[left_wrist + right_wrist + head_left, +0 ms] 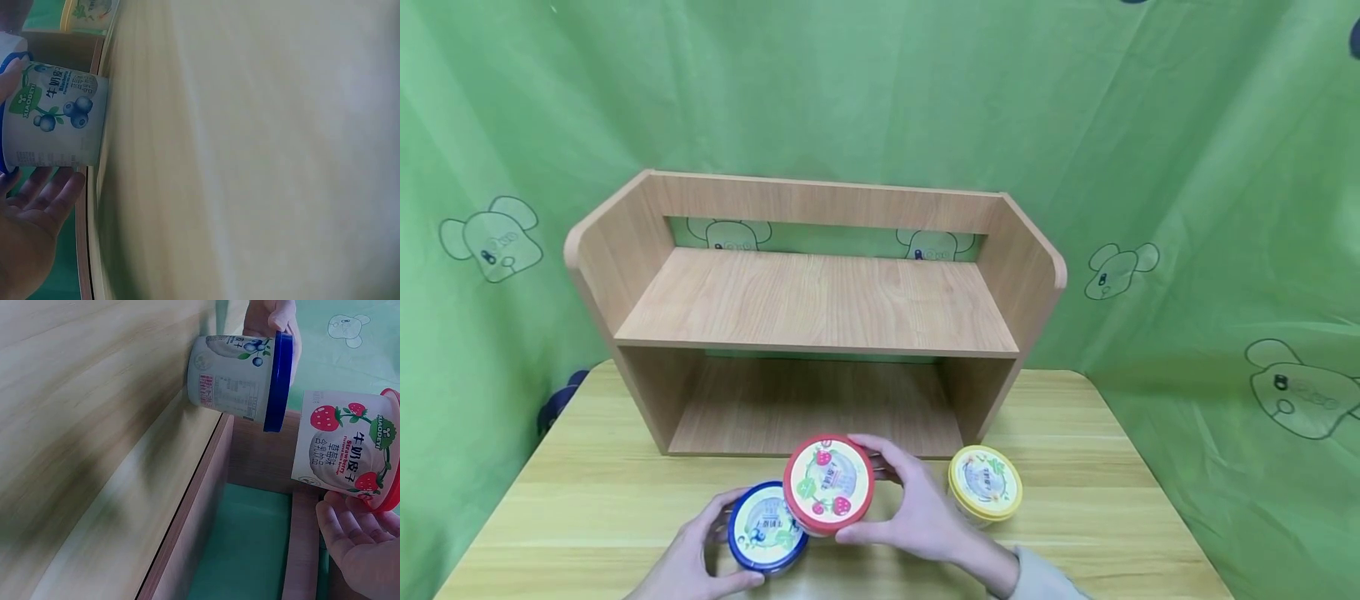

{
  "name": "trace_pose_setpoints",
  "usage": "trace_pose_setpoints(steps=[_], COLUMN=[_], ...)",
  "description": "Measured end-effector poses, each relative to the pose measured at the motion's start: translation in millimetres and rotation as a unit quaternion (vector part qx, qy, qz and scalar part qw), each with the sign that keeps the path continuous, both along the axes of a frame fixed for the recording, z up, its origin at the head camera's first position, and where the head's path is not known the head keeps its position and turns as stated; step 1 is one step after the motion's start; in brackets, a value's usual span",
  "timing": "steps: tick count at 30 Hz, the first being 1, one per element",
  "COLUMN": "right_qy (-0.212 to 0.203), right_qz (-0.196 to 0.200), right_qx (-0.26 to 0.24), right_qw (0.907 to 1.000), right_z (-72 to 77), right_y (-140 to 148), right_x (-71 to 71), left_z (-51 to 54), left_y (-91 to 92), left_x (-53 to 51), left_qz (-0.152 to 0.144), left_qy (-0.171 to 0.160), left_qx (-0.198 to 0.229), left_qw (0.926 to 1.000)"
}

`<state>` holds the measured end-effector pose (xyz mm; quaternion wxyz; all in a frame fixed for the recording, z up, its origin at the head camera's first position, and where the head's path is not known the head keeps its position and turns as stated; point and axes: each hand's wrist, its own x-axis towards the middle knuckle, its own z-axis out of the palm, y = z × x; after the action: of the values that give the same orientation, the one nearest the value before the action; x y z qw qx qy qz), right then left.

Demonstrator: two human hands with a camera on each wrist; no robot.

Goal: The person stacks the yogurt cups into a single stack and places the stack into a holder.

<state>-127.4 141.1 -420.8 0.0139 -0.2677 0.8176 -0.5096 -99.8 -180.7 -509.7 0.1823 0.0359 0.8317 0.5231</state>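
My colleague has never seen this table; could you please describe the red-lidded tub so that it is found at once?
Start from the wooden shelf unit on the table. In front of it, the right hand holds the red-lidded tub above the table, between a blue-lidded tub and a yellow-lidded tub. Its red lid and printed strawberries set it apart from both.
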Motion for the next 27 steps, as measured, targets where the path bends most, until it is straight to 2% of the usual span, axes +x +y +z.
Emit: trace_pose_setpoints(steps=[9, 18, 27], right_qy=[-0.014, -0.043, -0.042], right_qz=[0.007, 0.023, 0.044], right_qx=[-0.01, -0.036, -0.049], right_qw=[0.9998, 0.9981, 0.9969], right_z=[-2.0, -1.9, -6.6], right_y=[-11.7, -28.3, -39.3], right_x=[-1.4, -3.3, -3.0], left_z=[1.8, 0.1, -0.9], left_y=[-0.5, -2.8, -3.4], left_x=[-0.5, -1.8, -2.1], left_qz=[-0.015, -0.021, -0.022], left_qy=[0.024, 0.025, 0.018], left_qx=[0.011, 0.011, 0.003], left_qw=[0.9996, 0.9994, 0.9996])
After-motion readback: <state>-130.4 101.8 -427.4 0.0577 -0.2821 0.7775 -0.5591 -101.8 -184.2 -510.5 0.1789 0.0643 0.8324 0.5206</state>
